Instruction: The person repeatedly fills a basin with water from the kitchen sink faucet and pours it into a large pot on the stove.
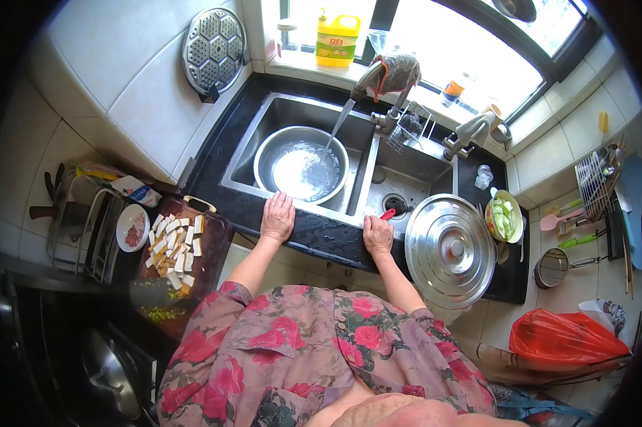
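Observation:
Water runs from the faucet [364, 80] into a round metal basin [264, 167] in the left bowl of the double sink [367, 174]. My left hand [277, 216] lies flat on the sink's front edge, just below the basin, and holds nothing. Further right, at the front edge of the right bowl, my right hand [378, 235] is closed around a small tool with a red handle [388, 213]; the rest of the tool is hidden. Close to the right of that hand is a large round metal lid [450, 251].
At left, a cutting board [211, 245] bears cut white pieces [175, 245] beside a bowl of meat [132, 228]. A bowl of green slices [504, 215] stands at right. Yellow jug [337, 41] on the sill; red bag [566, 336] lower right.

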The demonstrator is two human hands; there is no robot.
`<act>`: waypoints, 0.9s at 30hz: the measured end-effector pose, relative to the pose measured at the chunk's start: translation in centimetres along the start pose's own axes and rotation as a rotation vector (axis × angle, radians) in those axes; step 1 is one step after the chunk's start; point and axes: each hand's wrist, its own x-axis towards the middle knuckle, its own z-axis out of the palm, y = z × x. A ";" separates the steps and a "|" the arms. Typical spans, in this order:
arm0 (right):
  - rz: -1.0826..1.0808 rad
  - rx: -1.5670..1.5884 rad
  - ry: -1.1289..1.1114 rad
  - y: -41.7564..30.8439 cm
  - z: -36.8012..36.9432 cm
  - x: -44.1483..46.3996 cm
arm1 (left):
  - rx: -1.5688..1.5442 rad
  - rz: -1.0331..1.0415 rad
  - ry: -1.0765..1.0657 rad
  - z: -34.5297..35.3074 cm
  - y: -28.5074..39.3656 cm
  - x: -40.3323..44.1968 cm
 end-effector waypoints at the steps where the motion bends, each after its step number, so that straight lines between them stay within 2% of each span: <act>1: -0.001 -0.001 -0.001 0.0 0.0 0.0 | 0.000 0.000 -0.001 0.0 0.0 0.0; 15: -0.015 -0.007 0.000 -0.1 0.0 0.0 | -0.001 0.033 0.053 -0.4 0.2 0.1; 27: 0.001 0.005 -0.008 -0.2 -0.1 0.1 | 0.000 0.013 0.015 -0.9 0.4 0.2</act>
